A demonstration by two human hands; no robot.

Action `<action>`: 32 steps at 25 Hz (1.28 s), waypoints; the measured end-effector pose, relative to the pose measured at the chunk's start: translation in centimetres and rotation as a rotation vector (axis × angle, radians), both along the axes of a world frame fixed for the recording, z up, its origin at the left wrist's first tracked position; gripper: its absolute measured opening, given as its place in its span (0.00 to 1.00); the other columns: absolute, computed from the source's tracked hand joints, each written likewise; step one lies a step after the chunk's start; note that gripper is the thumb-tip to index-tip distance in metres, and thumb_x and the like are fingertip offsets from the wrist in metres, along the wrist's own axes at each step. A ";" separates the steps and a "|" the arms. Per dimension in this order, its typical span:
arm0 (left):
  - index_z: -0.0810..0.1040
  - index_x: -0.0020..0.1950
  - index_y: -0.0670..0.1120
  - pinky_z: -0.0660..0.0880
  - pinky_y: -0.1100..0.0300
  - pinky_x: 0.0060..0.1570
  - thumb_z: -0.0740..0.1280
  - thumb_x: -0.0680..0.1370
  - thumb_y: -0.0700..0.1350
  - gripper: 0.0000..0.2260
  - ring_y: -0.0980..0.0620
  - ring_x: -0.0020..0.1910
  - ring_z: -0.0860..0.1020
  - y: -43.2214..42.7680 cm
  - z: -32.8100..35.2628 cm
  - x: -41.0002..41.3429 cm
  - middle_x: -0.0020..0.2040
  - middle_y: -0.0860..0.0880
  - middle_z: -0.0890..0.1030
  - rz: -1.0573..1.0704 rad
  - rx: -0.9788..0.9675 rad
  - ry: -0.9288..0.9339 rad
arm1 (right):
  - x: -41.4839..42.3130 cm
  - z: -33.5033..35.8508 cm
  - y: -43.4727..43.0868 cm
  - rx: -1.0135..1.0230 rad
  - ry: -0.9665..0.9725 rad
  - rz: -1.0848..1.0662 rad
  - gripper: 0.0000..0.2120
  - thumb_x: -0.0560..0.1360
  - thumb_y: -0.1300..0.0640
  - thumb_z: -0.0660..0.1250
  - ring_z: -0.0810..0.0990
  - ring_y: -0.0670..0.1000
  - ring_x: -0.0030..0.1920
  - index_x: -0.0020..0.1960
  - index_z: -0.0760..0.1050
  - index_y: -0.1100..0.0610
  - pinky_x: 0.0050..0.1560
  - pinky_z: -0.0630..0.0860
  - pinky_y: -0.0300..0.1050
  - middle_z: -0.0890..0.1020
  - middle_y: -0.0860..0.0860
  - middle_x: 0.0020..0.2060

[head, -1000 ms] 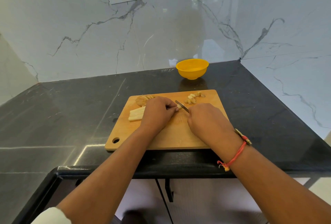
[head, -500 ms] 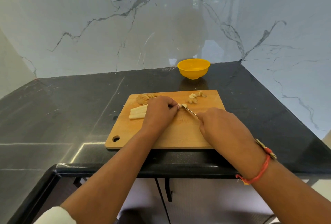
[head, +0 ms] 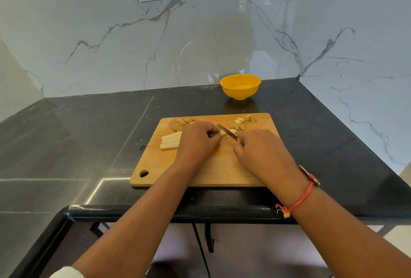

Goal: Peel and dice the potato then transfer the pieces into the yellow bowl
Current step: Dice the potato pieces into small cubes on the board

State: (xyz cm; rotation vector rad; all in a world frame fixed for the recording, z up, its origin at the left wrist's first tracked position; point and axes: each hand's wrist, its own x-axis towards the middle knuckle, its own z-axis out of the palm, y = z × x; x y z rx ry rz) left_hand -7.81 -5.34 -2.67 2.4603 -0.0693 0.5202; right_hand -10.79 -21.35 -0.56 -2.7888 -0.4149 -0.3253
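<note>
Potato peeled and partly diced on the board (head: 200,171).
Pale strips (head: 170,140) are laid side by side at the board's left. Small dice (head: 241,123) are gathered near its far right corner, brown peelings (head: 180,122) near its far left. The yellow bowl (head: 240,87) is set upright beyond the board, apart from it.
</note>
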 end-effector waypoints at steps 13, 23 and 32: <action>0.87 0.51 0.48 0.77 0.60 0.53 0.72 0.77 0.44 0.05 0.58 0.45 0.80 -0.1 0.1 0.1 0.46 0.53 0.85 -0.002 -0.018 0.006 | 0.3 0.0 0.3 -0.097 0.189 -0.004 0.13 0.82 0.53 0.57 0.78 0.49 0.45 0.59 0.79 0.53 0.47 0.77 0.44 0.78 0.50 0.44; 0.86 0.51 0.47 0.76 0.66 0.48 0.72 0.77 0.44 0.05 0.58 0.43 0.79 0.0 0.2 -0.3 0.45 0.52 0.84 0.023 -0.029 0.008 | -2.0 1.1 -1.8 -0.081 0.067 -0.028 0.16 0.83 0.51 0.56 0.74 0.46 0.38 0.67 0.76 0.48 0.44 0.74 0.40 0.72 0.45 0.35; 0.87 0.51 0.48 0.77 0.55 0.59 0.72 0.77 0.44 0.05 0.58 0.44 0.79 -0.1 0.3 -0.3 0.45 0.53 0.85 0.034 -0.042 -0.003 | -0.2 0.0 0.2 0.027 0.045 -0.014 0.15 0.82 0.48 0.58 0.75 0.46 0.37 0.56 0.82 0.49 0.39 0.73 0.39 0.78 0.46 0.36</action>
